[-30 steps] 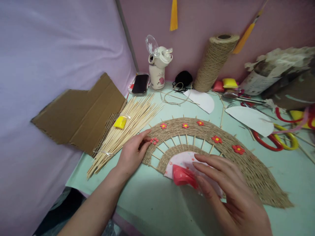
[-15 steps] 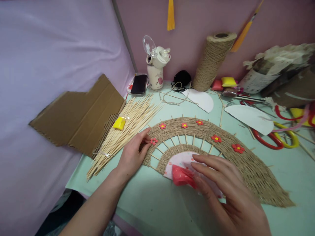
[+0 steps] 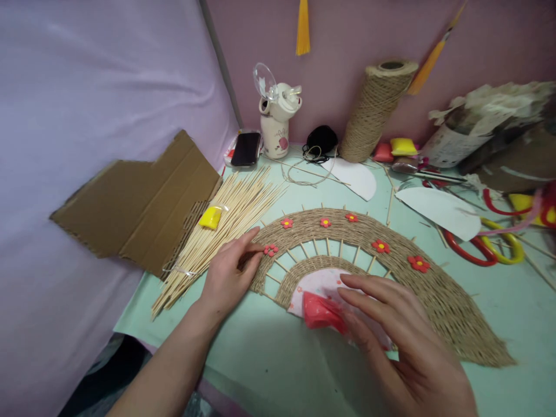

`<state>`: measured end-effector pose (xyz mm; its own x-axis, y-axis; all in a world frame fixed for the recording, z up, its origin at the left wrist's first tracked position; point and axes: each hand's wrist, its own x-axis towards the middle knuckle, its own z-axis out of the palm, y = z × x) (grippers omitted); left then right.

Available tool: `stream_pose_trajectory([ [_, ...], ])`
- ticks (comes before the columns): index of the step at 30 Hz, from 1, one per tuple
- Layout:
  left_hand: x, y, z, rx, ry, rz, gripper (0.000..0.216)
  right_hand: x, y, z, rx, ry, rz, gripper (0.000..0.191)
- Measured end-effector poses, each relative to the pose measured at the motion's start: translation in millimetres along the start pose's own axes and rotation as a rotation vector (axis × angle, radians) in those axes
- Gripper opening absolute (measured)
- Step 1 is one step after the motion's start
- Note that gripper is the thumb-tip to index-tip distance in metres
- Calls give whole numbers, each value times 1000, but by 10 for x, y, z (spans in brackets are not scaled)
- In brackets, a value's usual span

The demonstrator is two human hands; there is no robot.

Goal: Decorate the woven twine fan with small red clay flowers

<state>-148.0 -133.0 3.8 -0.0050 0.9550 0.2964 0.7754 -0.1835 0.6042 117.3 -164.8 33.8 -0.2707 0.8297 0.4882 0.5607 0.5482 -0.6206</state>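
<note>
A woven straw fan-shaped arch (image 3: 434, 289) lies flat on the pale green table (image 3: 269, 347), dotted with several small red clay flowers. My left hand (image 3: 228, 275) rests at the arch's left end, fingertips pinched beside one red flower (image 3: 270, 249). My right hand (image 3: 403, 341) lies over the lower middle of the arch, its fingers stretched out. Its thumb and fingers touch a lump of red clay in clear wrap (image 3: 321, 311) on a pink patterned paper piece (image 3: 321, 284).
A bundle of bamboo skewers (image 3: 217, 231) with a yellow clay packet (image 3: 211, 217) lies left, beside brown cardboard (image 3: 139, 202). At the back are a phone (image 3: 247, 149), a white bottle (image 3: 277, 124) and a twine spool (image 3: 377, 110). Red and yellow scissors (image 3: 486, 246) and white paper (image 3: 438, 208) lie right.
My left hand's fingers have shifted slightly at the red flower on the arch's left end. My right hand stays on the red clay lump.
</note>
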Motion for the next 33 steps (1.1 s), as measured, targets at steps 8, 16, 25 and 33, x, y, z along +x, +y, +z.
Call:
stream_pose_trajectory([
  [8, -11, 3, 17, 41, -12, 39, 44, -8, 9, 18, 0, 7, -14, 23],
  [16, -15, 0, 15, -30, 22, 19, 43, -6, 2, -4, -3, 8, -12, 22],
  [25, 16, -16, 15, -40, -53, -70, 43, 20, 3, 33, 12, 5, -17, 22],
  [33, 16, -4, 21, -60, -84, -64, 46, 16, -3, 23, 17, 1, -20, 22],
])
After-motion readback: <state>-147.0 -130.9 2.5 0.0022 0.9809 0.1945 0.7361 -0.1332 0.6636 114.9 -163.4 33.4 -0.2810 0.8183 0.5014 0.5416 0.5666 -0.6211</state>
